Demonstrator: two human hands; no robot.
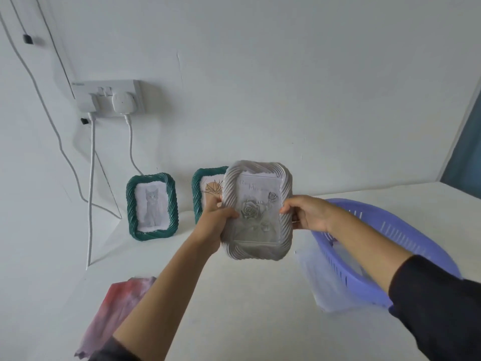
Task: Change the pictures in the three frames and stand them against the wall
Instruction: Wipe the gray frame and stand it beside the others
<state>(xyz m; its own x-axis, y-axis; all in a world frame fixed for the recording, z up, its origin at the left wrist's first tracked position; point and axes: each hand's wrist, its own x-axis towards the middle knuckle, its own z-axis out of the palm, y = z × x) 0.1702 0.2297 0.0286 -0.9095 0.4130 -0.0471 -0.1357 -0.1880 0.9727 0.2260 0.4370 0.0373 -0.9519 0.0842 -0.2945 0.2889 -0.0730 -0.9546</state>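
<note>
I hold a white rope-edged frame (257,209) with a grey rose picture upright in the air above the table. My left hand (217,220) grips its left edge and my right hand (307,213) pinches its right edge. Behind it, two green rope-edged frames lean against the wall: one with a cat picture (151,206) at the left, one with an orange-sun leaf drawing (205,190) partly hidden by the white frame.
A purple plastic basket (406,238) sits on the white table at the right, with thin white sheets (320,282) beside it. A red-pink picture sheet (117,308) lies near the front left. White cables (91,191) hang from a wall socket (109,96).
</note>
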